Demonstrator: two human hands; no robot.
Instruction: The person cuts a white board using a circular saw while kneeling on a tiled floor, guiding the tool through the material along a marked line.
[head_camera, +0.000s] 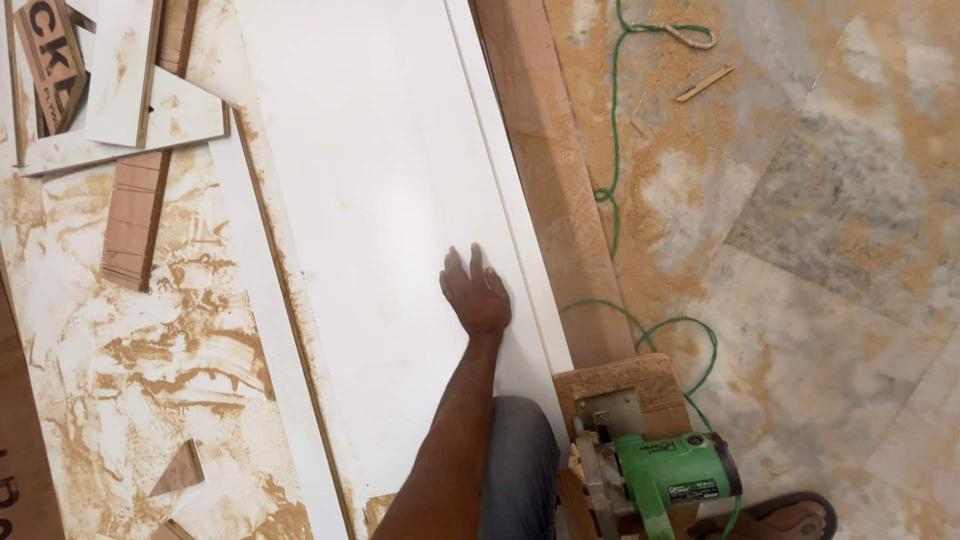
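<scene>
My left hand (478, 295) lies flat, palm down, on a long white laminated board (380, 180) that runs from the bottom to the top of the view. The fingers point away from me and grip nothing. My forearm reaches in from the bottom edge, beside my knee in grey trousers (520, 460). My right hand is out of view. A narrow white strip (520, 230) lies along the board's right edge, just right of my hand. A green circular saw (665, 478) rests on a wooden block at the near end of a long wooden beam (560, 190).
The saw's green cord (615, 150) snakes over the sawdust-covered stone floor (820, 250) on the right. Offcuts of white board and brown wood (135, 215) lie at the upper left on a dusty sheet. A sandalled foot (790, 518) shows at the bottom right.
</scene>
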